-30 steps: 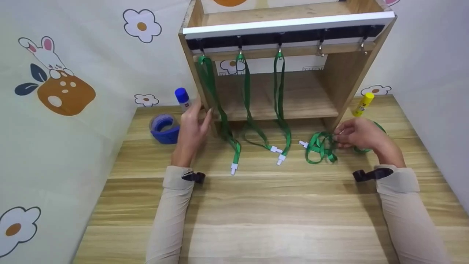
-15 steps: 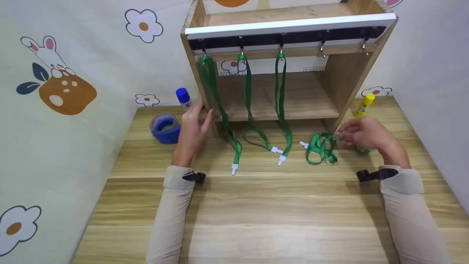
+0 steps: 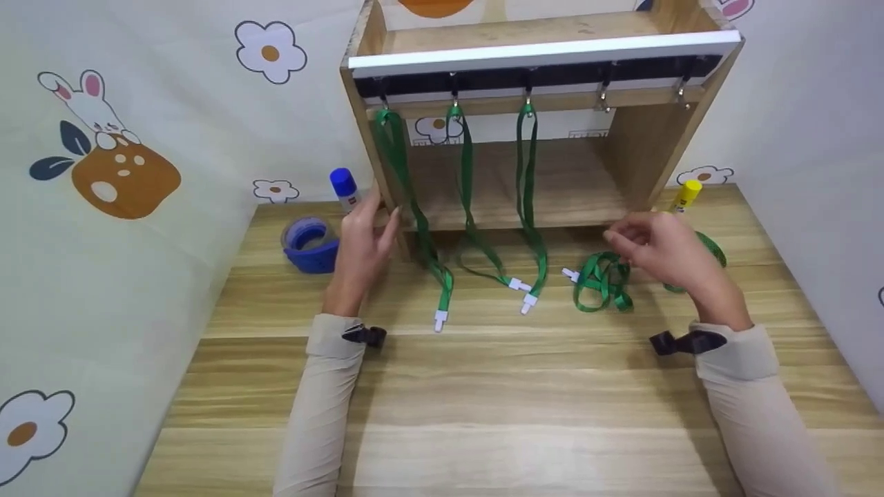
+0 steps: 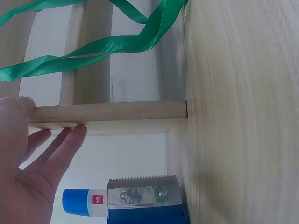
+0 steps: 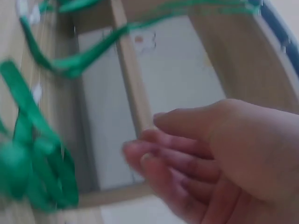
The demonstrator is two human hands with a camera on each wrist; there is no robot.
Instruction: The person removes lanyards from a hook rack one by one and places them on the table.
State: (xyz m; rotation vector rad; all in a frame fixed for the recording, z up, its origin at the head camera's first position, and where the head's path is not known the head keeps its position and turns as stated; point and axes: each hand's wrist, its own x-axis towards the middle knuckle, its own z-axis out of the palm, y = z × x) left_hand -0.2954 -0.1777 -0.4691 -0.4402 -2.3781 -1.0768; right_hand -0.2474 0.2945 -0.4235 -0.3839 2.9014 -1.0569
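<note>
A wooden rack (image 3: 580,183) stands on the table, a row of metal hooks along its top front. Green lanyards (image 3: 396,155) with white clips hang from three of the hooks; the two hooks on the right (image 3: 604,98) carry nothing. My left hand (image 3: 362,238) grips the rack's left side panel (image 4: 112,112), thumb on one face and fingers on the other. By the right front corner hovers my right hand (image 3: 666,252), fingers loosely bent and apart, nothing between them. Just below it lies a bunched green lanyard (image 3: 601,286). More green lanyard (image 3: 713,250) shows behind this hand.
Left of the rack are a blue tape dispenser (image 3: 311,257) and a blue-capped glue stick (image 3: 342,183). A yellow glue stick (image 3: 688,195) stands on the right. A patterned backdrop (image 3: 138,290) closes off the back and sides.
My right hand has shifted left and up toward the rack's right corner, and its bunched fingers have loosened. My left hand has stayed on the side panel.
</note>
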